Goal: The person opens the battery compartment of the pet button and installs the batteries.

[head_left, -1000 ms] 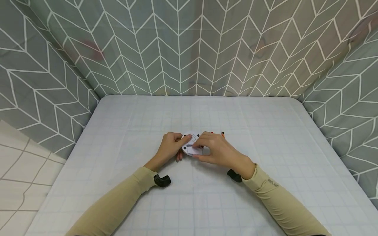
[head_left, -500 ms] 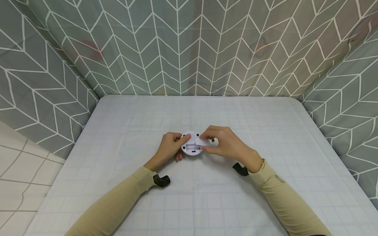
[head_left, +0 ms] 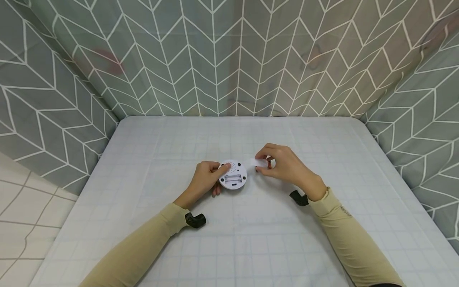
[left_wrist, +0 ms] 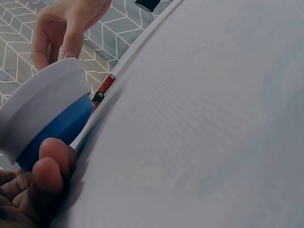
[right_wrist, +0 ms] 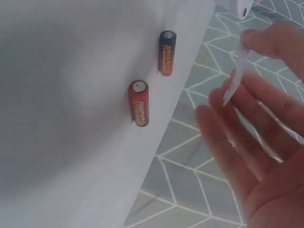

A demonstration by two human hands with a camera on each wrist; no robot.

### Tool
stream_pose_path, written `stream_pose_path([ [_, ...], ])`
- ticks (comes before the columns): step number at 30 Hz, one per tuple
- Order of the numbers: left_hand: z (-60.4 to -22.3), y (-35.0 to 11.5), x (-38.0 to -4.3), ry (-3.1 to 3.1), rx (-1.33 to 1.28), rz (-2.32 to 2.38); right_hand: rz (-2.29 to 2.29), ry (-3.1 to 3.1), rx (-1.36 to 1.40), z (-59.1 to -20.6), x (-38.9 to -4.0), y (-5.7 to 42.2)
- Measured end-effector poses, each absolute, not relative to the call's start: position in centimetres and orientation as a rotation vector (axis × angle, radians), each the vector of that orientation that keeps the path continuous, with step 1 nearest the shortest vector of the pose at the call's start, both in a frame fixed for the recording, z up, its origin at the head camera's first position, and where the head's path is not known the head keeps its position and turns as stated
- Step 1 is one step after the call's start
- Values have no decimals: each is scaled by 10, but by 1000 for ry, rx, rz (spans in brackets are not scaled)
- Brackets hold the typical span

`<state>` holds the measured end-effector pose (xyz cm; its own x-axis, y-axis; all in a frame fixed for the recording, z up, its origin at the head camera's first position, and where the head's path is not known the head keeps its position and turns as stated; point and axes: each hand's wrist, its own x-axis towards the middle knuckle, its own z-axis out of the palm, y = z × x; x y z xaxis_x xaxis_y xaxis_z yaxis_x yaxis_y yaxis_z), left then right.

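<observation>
As we read the table [head_left: 201,247] from left to right, the left hand [head_left: 206,177] comes first. Its thumb lies over the top face of a round white device [head_left: 237,170], fingers curled about the near rim; the grip is closed on it. We place the device near the middle of the table, perforated face up. Whether it touches the cloth, we cannot tell. From the left wrist we see a blue lower part [left_wrist: 59,128] with fingertips against it.

We judge the shell to be stiff, hollow plastic, light and rather slick. Best hold, in our view: by the rim, thumb on top, as now, clear of the uncovered battery compartment [head_left: 233,179], whose contacts we would not press.

Next along, well off the device, a thin white cover [right_wrist: 236,78]. We expect it to be nearly weightless and a little springy; any small tabs would be its fragile point, so we favour holding it by its edges.

Beyond it, two batteries [right_wrist: 139,103] lie on the cloth, near each other but apart. Small, hard, smooth, likely to roll; we would take each round the middle.

Rightmost, the right hand [head_left: 283,163] pinches the cover between thumb and fingertips, touching neither battery.
</observation>
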<state>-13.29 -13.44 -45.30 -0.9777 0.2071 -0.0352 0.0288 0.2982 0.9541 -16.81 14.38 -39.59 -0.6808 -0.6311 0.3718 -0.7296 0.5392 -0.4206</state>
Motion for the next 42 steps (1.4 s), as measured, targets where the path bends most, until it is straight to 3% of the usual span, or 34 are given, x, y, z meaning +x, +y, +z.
stream_pose_path([
  [29, -453, -134, -132, 2413, 208, 1760, 659, -2873, 700, -416, -198, 192],
  [42, -452, -133, -132, 2420, 190, 1738, 640, -2915, 766, -419, -201, 200],
])
